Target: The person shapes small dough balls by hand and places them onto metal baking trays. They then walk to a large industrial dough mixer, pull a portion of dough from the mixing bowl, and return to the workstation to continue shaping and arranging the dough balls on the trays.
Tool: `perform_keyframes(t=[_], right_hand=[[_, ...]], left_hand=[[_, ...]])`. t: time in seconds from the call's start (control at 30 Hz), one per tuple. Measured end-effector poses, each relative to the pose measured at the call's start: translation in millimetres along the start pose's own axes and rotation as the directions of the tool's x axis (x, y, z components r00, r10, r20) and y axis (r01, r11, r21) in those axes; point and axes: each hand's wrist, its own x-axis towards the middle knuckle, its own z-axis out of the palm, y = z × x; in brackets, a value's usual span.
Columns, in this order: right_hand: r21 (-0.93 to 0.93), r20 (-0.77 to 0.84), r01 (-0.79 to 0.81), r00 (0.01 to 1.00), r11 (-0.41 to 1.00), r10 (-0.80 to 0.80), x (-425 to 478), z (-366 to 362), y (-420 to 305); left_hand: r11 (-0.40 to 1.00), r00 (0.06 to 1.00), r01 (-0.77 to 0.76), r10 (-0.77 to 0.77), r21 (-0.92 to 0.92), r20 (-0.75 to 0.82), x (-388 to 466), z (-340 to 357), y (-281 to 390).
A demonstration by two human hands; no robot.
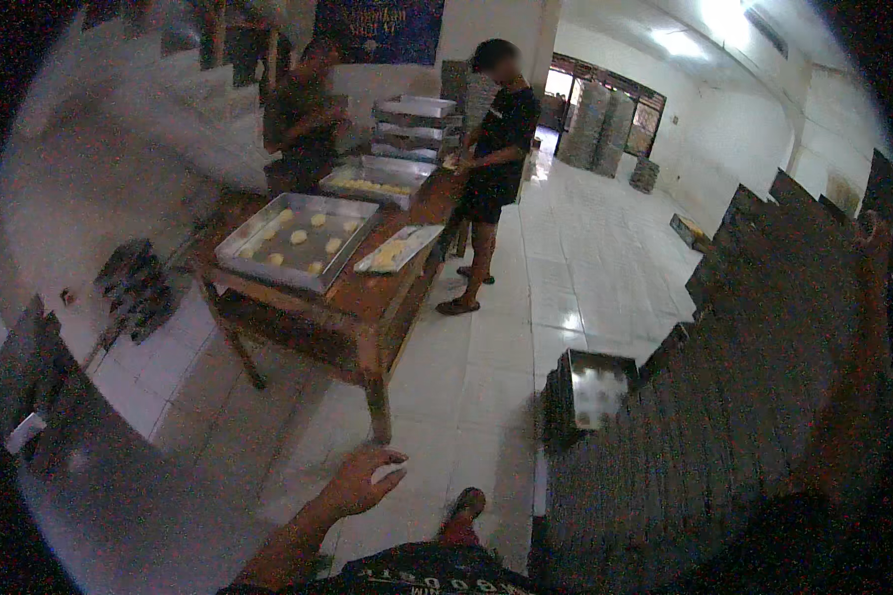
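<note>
My left hand (pixel 359 482) hangs low over the floor with thumb and fingers apart, holding nothing. My right hand is out of view. Beyond my left hand stands a wooden table (pixel 383 297), whose near leg is closest to it. On the table's near end rests a large shallow metal tray (pixel 316 256) with several pale round dough pieces set apart. Beside it lies a long light-coloured board or tray (pixel 400 249) with yellowish dough on it. A second metal tray (pixel 387 172) farther back holds a row of small dough pieces.
Two people work at the table: one person (pixel 502 141) on the right side, another (pixel 305 119) at the back left. More metal trays (pixel 417 111) are stacked there. Along the right run dark stacked trays (pixel 714 372), with a shiny pan (pixel 599 390) at their edge. My foot (pixel 465 509) is on white tiles.
</note>
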Motion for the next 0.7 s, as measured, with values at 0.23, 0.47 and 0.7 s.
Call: perform_keyframes(t=[0.23,0.47,0.7], right_hand=[[0.050,0.066,0.069,0.995,0.996,-0.072,105,129,80],[0.121,0.183,0.086,0.977,0.989,-0.107,141,219,137],[0.211,0.283,0.109,0.945,0.972,-0.167,116,273,152]], left_hand=[[0.996,0.994,0.091,-0.091,0.002,0.056,152,54,-1],[0.992,0.981,0.122,-0.125,0.032,0.147,255,96,-5],[0.993,0.970,-0.106,0.093,0.046,0.226,356,112,12]])
